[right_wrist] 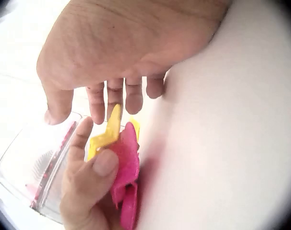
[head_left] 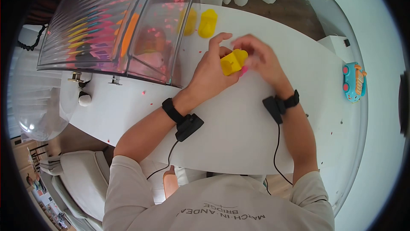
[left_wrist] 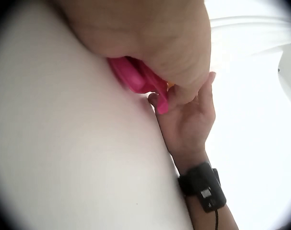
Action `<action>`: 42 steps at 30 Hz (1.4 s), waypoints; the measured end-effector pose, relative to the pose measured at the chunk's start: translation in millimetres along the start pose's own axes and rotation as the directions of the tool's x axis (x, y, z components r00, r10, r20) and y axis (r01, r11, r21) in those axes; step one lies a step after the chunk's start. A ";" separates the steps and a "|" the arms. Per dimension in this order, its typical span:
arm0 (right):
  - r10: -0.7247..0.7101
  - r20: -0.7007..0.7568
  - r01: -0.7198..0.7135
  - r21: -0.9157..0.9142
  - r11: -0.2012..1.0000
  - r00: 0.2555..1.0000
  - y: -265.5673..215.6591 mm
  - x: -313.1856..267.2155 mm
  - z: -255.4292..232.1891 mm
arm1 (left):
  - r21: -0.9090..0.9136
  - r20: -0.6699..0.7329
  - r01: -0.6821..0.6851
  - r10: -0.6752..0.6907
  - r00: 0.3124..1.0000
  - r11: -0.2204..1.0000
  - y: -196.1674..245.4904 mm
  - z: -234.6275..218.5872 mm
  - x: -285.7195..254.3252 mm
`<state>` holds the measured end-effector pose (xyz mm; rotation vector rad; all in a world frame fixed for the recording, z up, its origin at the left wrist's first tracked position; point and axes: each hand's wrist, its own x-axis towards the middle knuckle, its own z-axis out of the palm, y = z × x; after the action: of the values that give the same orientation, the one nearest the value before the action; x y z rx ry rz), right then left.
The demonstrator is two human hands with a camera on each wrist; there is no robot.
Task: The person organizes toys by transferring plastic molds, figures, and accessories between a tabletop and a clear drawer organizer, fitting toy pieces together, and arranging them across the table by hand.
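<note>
My left hand [head_left: 210,74] grips a pink plastic piece [right_wrist: 127,160] joined with a yellow plastic piece [head_left: 231,63] that has a hollow face and a rounded tab. In the right wrist view the left thumb [right_wrist: 105,163] presses against the pink side. Just above it, my right hand [head_left: 261,56] hovers with its fingers [right_wrist: 133,98] loosely extended and the thumb apart, fingertips near the yellow tab. From the left wrist view, the pink piece [left_wrist: 135,76] pokes out below the left palm, close over the white table [head_left: 230,124]. Most of the yellow piece is hidden there.
A clear ribbed storage box [head_left: 141,75] with colourful items inside stands at the left. Beside it lies a yellow rounded plate [head_left: 208,23]. A teal toy vehicle [head_left: 354,82] sits by the right edge. Small pink bits [head_left: 144,92] are scattered on the tabletop.
</note>
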<state>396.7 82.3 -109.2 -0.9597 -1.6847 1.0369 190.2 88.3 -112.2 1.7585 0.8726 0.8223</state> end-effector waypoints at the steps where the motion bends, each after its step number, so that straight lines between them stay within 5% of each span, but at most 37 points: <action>1: -0.063 0.058 0.066 -0.054 0.996 0.996 -6.1 -3.7 3.2 | 0.001 -0.038 -0.052 0.052 0.998 0.999 -2.5 0.5 0.6; 8: 0.236 0.133 -0.259 0.198 0.945 0.963 5.9 -1.2 -15.0 | -0.008 -0.008 0.075 -0.075 0.997 0.997 6.5 -0.1 2.8; 10: 0.190 0.045 -0.195 0.266 0.944 0.981 6.9 0.8 -16.5 | 0.357 0.012 -0.148 0.154 0.988 0.922 4.4 -0.8 2.7; 11: 0.193 0.052 -0.200 0.266 0.943 0.980 7.6 4.0 -15.4 | 0.356 0.006 -0.143 0.150 0.989 0.924 1.5 -0.8 2.6; 14: 0.097 -0.110 -0.086 0.101 0.991 0.989 12.8 27.5 -6.7 | 0.369 0.120 -0.271 0.243 0.963 0.889 -6.5 -2.1 0.2; 16: -0.068 -0.021 0.058 -0.310 0.949 0.997 13.0 41.4 -0.7 | 0.359 0.177 -0.338 0.292 0.940 0.870 -2.3 -2.5 -2.5; 23: -0.002 0.109 0.023 -0.188 0.982 0.994 22.1 52.8 -5.7 | 0.308 0.242 -0.387 0.322 0.915 0.869 -5.2 -4.5 -5.9; 25: -0.031 0.264 0.202 -0.651 0.731 0.964 15.6 52.5 3.8 | 0.328 0.321 -0.421 0.320 0.892 0.846 -3.8 -5.2 -7.3; 28: -0.046 0.269 0.237 -0.740 0.629 0.962 17.8 50.3 9.5 | 0.302 0.302 -0.415 0.327 0.896 0.858 -3.7 -4.1 -7.9; 38: -0.065 0.290 0.265 -0.734 0.625 0.955 21.6 49.5 9.0 | 0.221 0.197 -0.406 0.367 0.909 0.887 -7.6 -4.7 -3.3; 40: 0.014 0.088 0.016 -0.325 0.946 0.996 24.1 50.1 3.6 | 0.228 0.181 -0.347 0.311 0.933 0.910 -9.3 -6.5 -2.6; 41: 0.019 0.086 0.010 -0.329 0.944 0.996 26.7 48.4 -6.0 | 0.222 0.182 -0.349 0.313 0.932 0.911 -9.5 -6.4 -3.1; 42: 0.020 0.100 -0.006 -0.140 0.990 0.995 29.8 45.0 -20.5 | 0.161 0.112 -0.249 0.232 0.966 0.955 -9.5 -5.9 -3.3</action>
<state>407.8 138.1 -118.8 -1.0236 -1.8566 1.0006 181.7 90.8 -119.9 2.0703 0.6942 0.8335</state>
